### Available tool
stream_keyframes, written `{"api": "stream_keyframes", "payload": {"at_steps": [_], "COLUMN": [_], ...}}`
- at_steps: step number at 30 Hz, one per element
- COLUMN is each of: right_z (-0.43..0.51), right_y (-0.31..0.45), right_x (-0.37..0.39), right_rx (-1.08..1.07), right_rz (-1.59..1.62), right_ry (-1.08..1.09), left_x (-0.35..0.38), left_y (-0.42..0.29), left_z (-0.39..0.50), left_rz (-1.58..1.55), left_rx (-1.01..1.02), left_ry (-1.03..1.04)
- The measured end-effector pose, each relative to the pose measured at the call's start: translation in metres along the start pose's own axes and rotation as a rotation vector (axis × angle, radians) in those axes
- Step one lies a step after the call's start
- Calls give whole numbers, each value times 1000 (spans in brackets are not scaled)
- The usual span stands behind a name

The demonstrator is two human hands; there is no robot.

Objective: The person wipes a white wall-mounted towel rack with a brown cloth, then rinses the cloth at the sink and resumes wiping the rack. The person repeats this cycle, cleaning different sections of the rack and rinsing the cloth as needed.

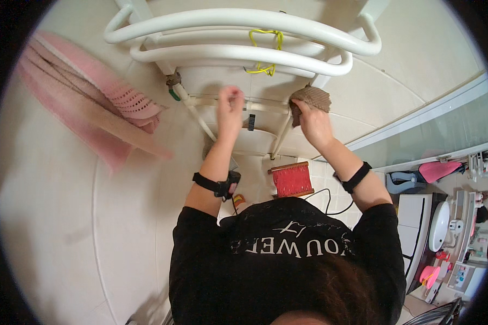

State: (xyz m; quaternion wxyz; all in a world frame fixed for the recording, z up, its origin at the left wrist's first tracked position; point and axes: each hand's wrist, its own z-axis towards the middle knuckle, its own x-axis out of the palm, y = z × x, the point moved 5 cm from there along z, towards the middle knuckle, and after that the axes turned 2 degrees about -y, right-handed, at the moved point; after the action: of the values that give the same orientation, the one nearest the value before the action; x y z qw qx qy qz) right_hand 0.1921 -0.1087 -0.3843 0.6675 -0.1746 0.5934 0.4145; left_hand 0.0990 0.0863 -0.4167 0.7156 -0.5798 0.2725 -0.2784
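Observation:
My right hand (316, 126) grips a brown textured cloth (319, 98) beside the lower right end of a white towel radiator (244, 53). The cloth lies bunched between my thumb and fingers, against the radiator's upright. To the left, my left hand (230, 106) is raised in front of the lower pipes with its fingers curled. Motion blurs that hand, and whether something small is in it cannot be made out. A yellow cord (266, 69) is looped around the radiator's bars. Below its left end sits a valve with a green handle (174, 94).
A pink towel (118, 93) hangs at the left wall. Below my arms stands a low stool with a red seat (291, 180). To the right are a glass panel (431, 130), a white washbasin (438, 226) and a cabinet (412, 227). A black cable (329, 203) runs near the stool.

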Motion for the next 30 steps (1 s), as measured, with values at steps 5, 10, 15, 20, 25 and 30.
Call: {"api": "stream_keyframes", "payload": {"at_steps": [5, 10, 15, 20, 25, 30], "right_z": [11, 2, -18, -48, -80, -97], "right_y": [83, 95, 51, 0, -43, -63], "right_x": [-2, -4, -13, -15, -11, 3], "right_rx": [-366, -405, -235, -1, 162, 315], "right_rz": [540, 520, 474, 474, 465, 522], "right_ry": [-72, -53, -16, -38, -60, -48], "left_x": [48, 18, 11, 2, -75, -43], "left_y": [45, 50, 18, 23, 36, 34], "left_z": [-47, 4, 77, 104, 143, 125], "left_rz": [-932, -1070, -1406, -1276, -1592, -1468], "left_rx": [-625, -507, -359, -517, -285, -140], "left_ry": [295, 47, 10, -160, -168, -176]}}
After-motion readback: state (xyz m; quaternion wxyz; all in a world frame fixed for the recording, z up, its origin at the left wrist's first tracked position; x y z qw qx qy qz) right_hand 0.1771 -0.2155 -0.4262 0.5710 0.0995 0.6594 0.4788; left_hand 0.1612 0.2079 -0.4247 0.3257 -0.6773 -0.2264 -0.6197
